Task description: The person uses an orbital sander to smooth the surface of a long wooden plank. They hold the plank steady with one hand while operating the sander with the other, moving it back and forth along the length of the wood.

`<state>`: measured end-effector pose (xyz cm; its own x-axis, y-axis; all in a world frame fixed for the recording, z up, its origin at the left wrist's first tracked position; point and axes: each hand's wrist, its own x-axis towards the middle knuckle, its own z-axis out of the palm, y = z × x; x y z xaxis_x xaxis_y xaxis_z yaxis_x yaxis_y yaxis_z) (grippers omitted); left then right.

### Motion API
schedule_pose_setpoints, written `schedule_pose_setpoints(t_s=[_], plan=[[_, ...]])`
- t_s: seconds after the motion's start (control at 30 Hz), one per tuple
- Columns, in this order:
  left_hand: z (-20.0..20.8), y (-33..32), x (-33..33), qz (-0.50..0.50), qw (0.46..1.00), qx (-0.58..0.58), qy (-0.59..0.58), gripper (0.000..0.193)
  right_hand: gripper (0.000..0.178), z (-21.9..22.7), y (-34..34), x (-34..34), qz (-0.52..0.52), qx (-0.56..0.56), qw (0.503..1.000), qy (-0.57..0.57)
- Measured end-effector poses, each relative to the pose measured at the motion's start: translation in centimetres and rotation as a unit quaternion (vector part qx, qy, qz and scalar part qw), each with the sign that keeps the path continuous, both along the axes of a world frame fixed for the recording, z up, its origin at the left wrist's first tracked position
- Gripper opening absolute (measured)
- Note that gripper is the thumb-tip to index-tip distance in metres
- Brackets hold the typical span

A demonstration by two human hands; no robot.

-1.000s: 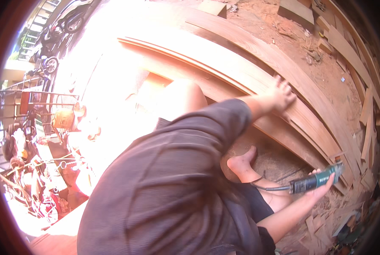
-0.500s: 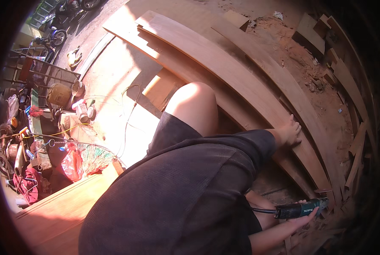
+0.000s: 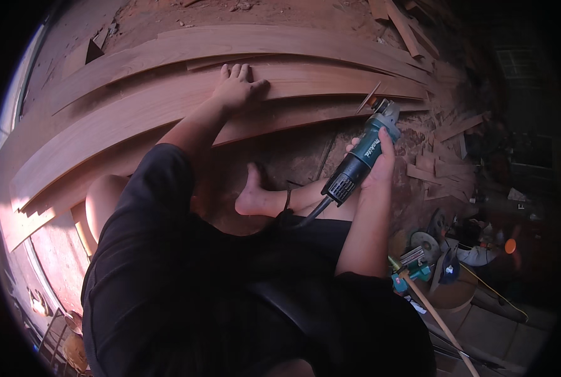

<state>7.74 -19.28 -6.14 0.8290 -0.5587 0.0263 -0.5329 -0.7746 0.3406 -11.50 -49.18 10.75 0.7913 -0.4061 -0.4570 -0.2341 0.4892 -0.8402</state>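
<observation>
Long curved wooden planks lie stacked on the dusty floor ahead of me. My left hand rests flat on the top of one plank, fingers spread a little. My right hand grips a teal and black angle grinder by its body, the disc end pointing up toward the plank's lower edge near a thin wood sliver. The grinder's black cord runs back toward my lap. A bare foot sits on the floor between my arms.
Offcuts and wood scraps litter the floor at the right. Tools, discs and a teal device lie at the lower right beside a long wooden stick. Sawdust-covered ground extends beyond the planks.
The view has swung round so the planks now lie across the top. My right hand has lifted the grinder up toward the plank edge. My left hand stays on the plank.
</observation>
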Motion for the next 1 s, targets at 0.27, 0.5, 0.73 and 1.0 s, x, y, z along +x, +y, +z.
schedule_pose_setpoints(t_s=[0.27, 0.5, 0.73, 1.0], plan=[[2.8, 0.9, -1.8, 0.003, 0.996, 0.088, -0.014, 0.069, 0.055, -0.7, -0.7, -0.6, -0.023, -0.023, 0.999, -0.018], [4.0, 8.7, -4.8, 0.105, 0.979, 0.166, -0.059, 0.089, 0.054, -2.6, -0.6, 2.1, 0.059, -0.130, 0.989, 0.023], [0.6, 39.2, -5.3, 0.385, 0.903, 0.188, -0.033, 0.065, 0.060, -4.4, 1.4, 11.9, 0.253, -0.513, 0.807, 0.147], [1.0, 43.0, -6.9, 0.522, 0.831, 0.192, -0.020, 0.065, 0.065, -5.2, 8.8, 13.0, 0.382, -0.542, 0.734, 0.147]])
